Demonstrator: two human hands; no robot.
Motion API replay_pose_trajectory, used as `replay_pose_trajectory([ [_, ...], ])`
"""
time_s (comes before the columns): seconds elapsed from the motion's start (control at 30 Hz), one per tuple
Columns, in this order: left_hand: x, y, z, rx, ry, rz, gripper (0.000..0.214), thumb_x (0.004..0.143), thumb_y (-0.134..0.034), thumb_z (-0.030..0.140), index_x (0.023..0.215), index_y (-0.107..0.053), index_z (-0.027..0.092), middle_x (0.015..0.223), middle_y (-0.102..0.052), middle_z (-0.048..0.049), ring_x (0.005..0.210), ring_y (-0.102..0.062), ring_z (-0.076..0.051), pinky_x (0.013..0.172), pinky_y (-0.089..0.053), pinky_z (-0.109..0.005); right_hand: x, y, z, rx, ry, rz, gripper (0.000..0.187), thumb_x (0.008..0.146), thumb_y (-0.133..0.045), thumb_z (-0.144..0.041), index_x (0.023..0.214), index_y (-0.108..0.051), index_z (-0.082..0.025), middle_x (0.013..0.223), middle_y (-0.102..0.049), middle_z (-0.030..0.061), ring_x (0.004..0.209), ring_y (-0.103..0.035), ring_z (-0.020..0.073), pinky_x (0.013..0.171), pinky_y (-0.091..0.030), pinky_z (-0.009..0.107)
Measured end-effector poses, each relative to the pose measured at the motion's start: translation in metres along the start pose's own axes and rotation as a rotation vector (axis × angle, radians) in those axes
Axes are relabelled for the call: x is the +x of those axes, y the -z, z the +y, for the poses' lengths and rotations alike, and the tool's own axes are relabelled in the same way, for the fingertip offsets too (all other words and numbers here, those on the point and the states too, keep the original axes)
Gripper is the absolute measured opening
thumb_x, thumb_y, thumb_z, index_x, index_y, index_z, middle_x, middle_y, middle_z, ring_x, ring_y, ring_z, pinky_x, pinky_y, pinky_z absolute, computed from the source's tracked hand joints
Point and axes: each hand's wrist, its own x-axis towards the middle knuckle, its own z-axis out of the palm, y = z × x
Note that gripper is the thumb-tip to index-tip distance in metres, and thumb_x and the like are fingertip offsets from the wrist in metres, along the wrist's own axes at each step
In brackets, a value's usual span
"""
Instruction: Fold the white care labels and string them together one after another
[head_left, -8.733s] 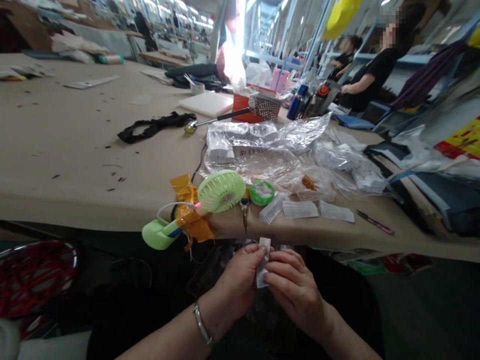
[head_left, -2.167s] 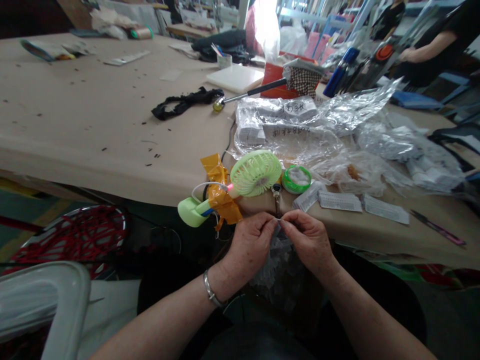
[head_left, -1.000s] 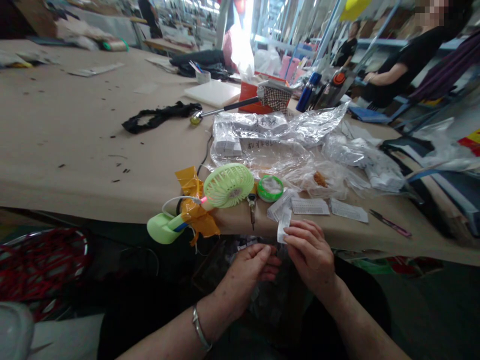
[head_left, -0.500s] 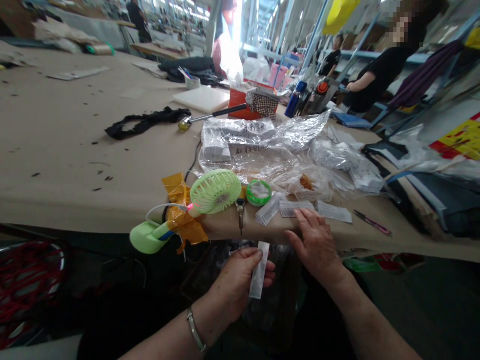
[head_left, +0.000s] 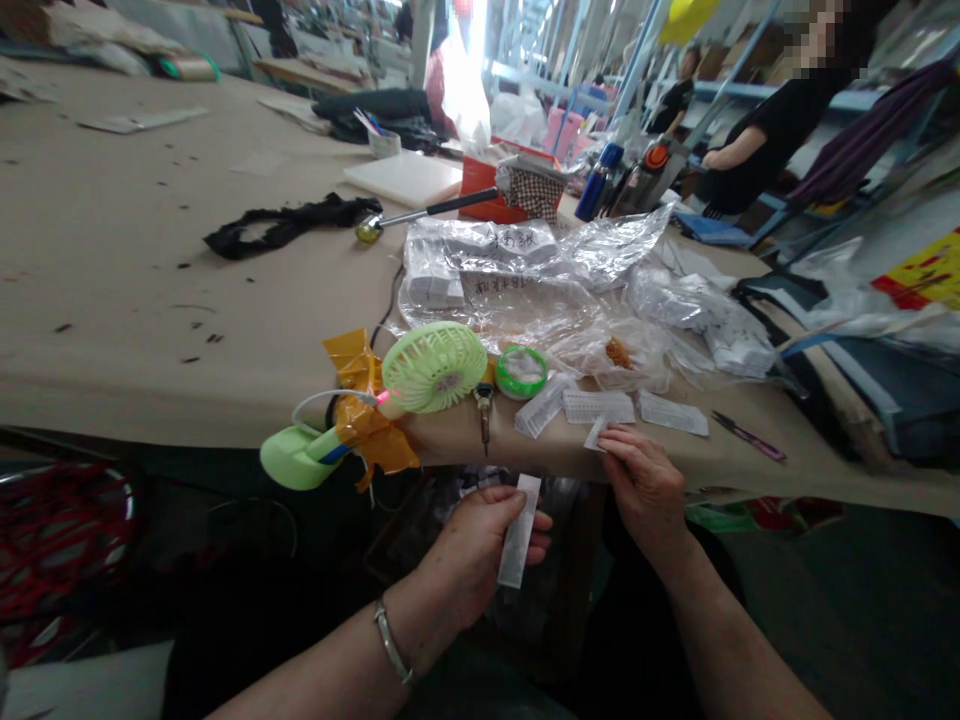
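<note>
My left hand is below the table edge, its fingers closed on a narrow white label strip that stands upright. My right hand is at the table's front edge, pinching a small white label lifted from the printed labels lying there. More label stacks and a flat label lie beside it. A clear plastic bag hangs in my lap under both hands.
A green hand fan is taped to the table edge, with a green tape roll next to it. Clear bags of labels, purple snips, a black fabric strip and bottles sit further back. People work at the far right.
My right hand set a label on the table, then pinched up another one at the edge. My left hand now holds a strip upright on its own.
</note>
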Motion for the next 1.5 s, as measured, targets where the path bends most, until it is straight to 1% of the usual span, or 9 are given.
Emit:
replay_pose_trajectory([
  [0.17,-0.002,-0.002,0.000,-0.077,0.013,-0.116,0.014,0.079,-0.060,0.022,0.086,-0.065,0.011,0.072,-0.068,-0.0076,0.057,-0.061,-0.013,0.054,-0.048,-0.024,-0.018,-0.002,-0.040,0.328,0.108,-0.089,0.021,0.085,-0.055,-0.014,0.099,-0.066,-0.026,0.101,-0.070,0.0060,0.109,-0.061,0.0245,0.089,-0.051,0.045],
  [0.3,-0.001,-0.001,-0.002,-0.173,-0.067,-0.204,0.009,0.064,-0.068,0.016,0.070,-0.067,0.009,0.064,-0.065,-0.0047,0.055,-0.057,-0.010,0.051,-0.039,-0.019,-0.027,-0.011,-0.069,0.389,0.243,-0.208,0.021,0.085,-0.055,-0.013,0.096,-0.067,-0.026,0.093,-0.071,0.0041,0.103,-0.063,0.0216,0.087,-0.052,0.042],
  [0.47,0.003,0.004,-0.008,-0.247,-0.096,-0.090,0.006,0.062,-0.067,0.015,0.066,-0.063,0.012,0.062,-0.062,-0.0019,0.054,-0.055,-0.009,0.051,-0.037,-0.020,-0.030,-0.018,-0.072,0.360,0.288,-0.232,0.019,0.085,-0.055,-0.010,0.095,-0.066,-0.022,0.092,-0.071,0.0052,0.103,-0.062,0.0201,0.088,-0.050,0.040],
  [0.87,0.004,0.006,-0.009,-0.256,-0.130,-0.057,0.011,0.066,-0.070,0.016,0.064,-0.061,0.011,0.062,-0.062,-0.0006,0.053,-0.055,-0.008,0.050,-0.040,-0.018,-0.031,-0.019,-0.083,0.319,0.285,-0.269,0.020,0.085,-0.055,-0.011,0.099,-0.065,-0.020,0.095,-0.071,0.0062,0.105,-0.061,0.0209,0.089,-0.049,0.039],
  [1.0,-0.003,0.005,-0.003,-0.130,-0.053,-0.001,0.004,0.079,-0.061,0.015,0.079,-0.063,0.011,0.069,-0.067,-0.0055,0.057,-0.062,-0.012,0.055,-0.049,-0.022,-0.025,-0.007,-0.055,0.227,0.224,-0.221,0.034,0.085,-0.057,-0.017,0.119,-0.055,-0.021,0.105,-0.068,0.0075,0.111,-0.058,0.0227,0.093,-0.049,0.043],
  [1.13,-0.003,0.005,-0.001,-0.040,0.040,0.086,0.009,0.084,-0.056,0.018,0.090,-0.059,0.011,0.076,-0.071,-0.0101,0.061,-0.066,-0.016,0.065,-0.055,-0.029,-0.014,0.017,0.009,-0.217,-0.055,-0.056,0.052,0.089,-0.052,-0.038,0.135,-0.041,-0.016,0.124,-0.056,0.0164,0.123,-0.045,0.0313,0.099,-0.041,0.054],
  [1.23,-0.001,0.005,-0.003,-0.013,0.060,0.063,0.010,0.085,-0.057,0.020,0.090,-0.059,0.011,0.077,-0.071,-0.0103,0.062,-0.067,-0.016,0.065,-0.055,-0.029,-0.013,0.028,0.045,-0.498,-0.168,-0.129,0.066,0.089,-0.044,-0.052,0.138,-0.037,-0.008,0.131,-0.049,0.0230,0.124,-0.041,0.0380,0.098,-0.037,0.059],
  [1.37,-0.001,0.005,-0.006,0.006,0.061,0.066,0.013,0.085,-0.057,0.022,0.091,-0.059,0.010,0.078,-0.070,-0.0109,0.064,-0.067,-0.017,0.065,-0.056,-0.029,-0.023,0.033,0.057,-0.565,-0.134,-0.239,0.049,0.091,-0.044,-0.042,0.131,-0.047,-0.014,0.132,-0.053,0.0166,0.123,-0.044,0.0352,0.098,-0.037,0.054],
  [1.5,-0.002,0.006,-0.006,0.023,0.060,0.076,0.014,0.085,-0.057,0.022,0.093,-0.059,0.009,0.078,-0.070,-0.0112,0.063,-0.067,-0.016,0.065,-0.056,-0.028,-0.028,0.039,0.055,-0.418,-0.080,-0.141,0.030,0.091,-0.048,-0.030,0.116,-0.059,-0.016,0.117,-0.063,0.0130,0.113,-0.054,0.0278,0.097,-0.041,0.047],
])
